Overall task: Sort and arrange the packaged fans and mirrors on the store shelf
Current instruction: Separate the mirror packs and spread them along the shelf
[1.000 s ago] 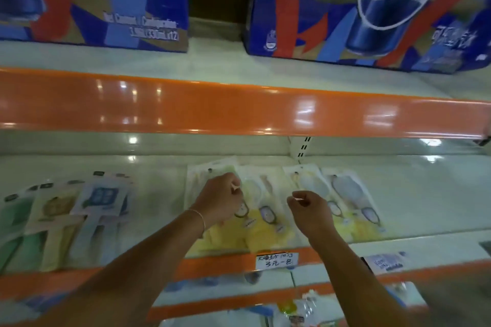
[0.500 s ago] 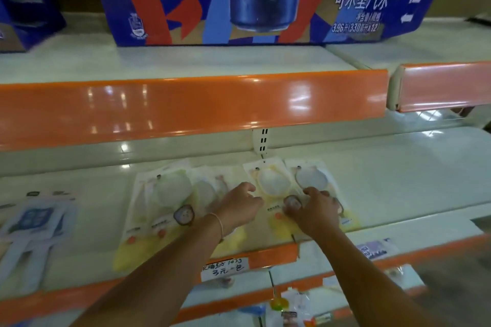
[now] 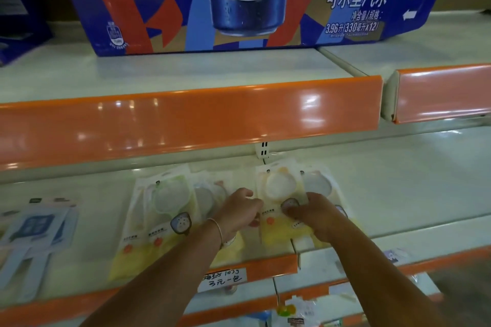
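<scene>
The yellow mirror packs (image 3: pixel 276 210) lie in a row on the shelf (image 3: pixel 398 194). The left hand (image 3: pixel 239 210) and right hand (image 3: pixel 316 216) press flat on neighbouring packs, fingers curled, likely squaring them; next, nudge them evenly. Blue fan packs (image 3: pixel 37 228) rest further left.

Two bare forearms, no sleeves in sight. Left hand (image 3: pixel 240 211) unadorned, no rings visible, with a thin pale bracelet (image 3: pixel 217 227) looped round the wrist, a second lighter band just below it. Right hand (image 3: pixel 316 216) and wrist plain: no watch, band or glove. Fingernails too blurred to judge.
</scene>
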### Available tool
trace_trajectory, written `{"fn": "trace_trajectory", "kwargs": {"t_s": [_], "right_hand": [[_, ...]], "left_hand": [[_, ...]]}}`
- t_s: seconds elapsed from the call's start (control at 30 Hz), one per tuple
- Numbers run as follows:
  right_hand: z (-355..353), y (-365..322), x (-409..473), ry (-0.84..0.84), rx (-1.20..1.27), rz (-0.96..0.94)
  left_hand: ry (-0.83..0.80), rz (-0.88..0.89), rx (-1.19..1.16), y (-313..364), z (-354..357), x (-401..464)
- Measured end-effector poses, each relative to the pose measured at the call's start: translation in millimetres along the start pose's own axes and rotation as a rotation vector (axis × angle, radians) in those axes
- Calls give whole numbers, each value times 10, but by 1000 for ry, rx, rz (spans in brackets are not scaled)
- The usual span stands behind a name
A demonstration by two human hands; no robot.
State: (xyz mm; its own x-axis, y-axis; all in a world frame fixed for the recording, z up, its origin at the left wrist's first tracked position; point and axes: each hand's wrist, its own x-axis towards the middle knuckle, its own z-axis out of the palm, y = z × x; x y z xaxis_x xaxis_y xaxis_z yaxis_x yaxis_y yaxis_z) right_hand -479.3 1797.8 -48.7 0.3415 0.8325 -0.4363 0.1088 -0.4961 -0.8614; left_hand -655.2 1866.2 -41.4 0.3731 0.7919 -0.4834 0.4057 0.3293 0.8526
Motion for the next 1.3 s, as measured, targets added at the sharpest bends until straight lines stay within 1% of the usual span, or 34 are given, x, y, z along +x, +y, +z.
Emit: {"fn": "trace_trajectory", "kwargs": {"t_s": [0.07,0.13,0.2,0.23,0.37,0.5,0.57,0.63,0.7,0.83,0.93,1.13,1.23,1.3], "right_hand": [[13,-14,-18,-36,134,10],[67,14,-7,-59,178,20],[143,39,-33,-77,204,7],[188,44,-58,-79,216,-19],[375,40,-113,-91,190,-102],[540,-34,-139,-124,169,-120],[602,-51,-127,-94,139,-99],[635,-26,-86,-37,88,-79],[630,0,-53,-1,24,-92],[546,22,-20,61,-123,-144],[462,37,-10,113,-177,-162],[108,84,-1,277,-255,-167],[-125,131,14,362,-347,-120],[-266,161,-4,408,-362,-69]], "left_hand": [[-2,4,-15,11,-1,5],[19,6,-48,6,-4,24],[75,19,-102,5,-5,30],[129,31,-101,1,-18,36],[371,77,57,-17,-130,-23],[479,205,132,-101,-310,-103],[514,215,171,-148,-438,-129],[546,183,222,-181,-568,-167],[550,143,288,-205,-667,-222],[564,103,723,-237,-742,-293],[559,94,905,-272,-731,-309],[582,217,1007,-222,-571,-269],[502,308,1013,-96,-407,-243],[425,373,944,-12,-264,-210]]}}
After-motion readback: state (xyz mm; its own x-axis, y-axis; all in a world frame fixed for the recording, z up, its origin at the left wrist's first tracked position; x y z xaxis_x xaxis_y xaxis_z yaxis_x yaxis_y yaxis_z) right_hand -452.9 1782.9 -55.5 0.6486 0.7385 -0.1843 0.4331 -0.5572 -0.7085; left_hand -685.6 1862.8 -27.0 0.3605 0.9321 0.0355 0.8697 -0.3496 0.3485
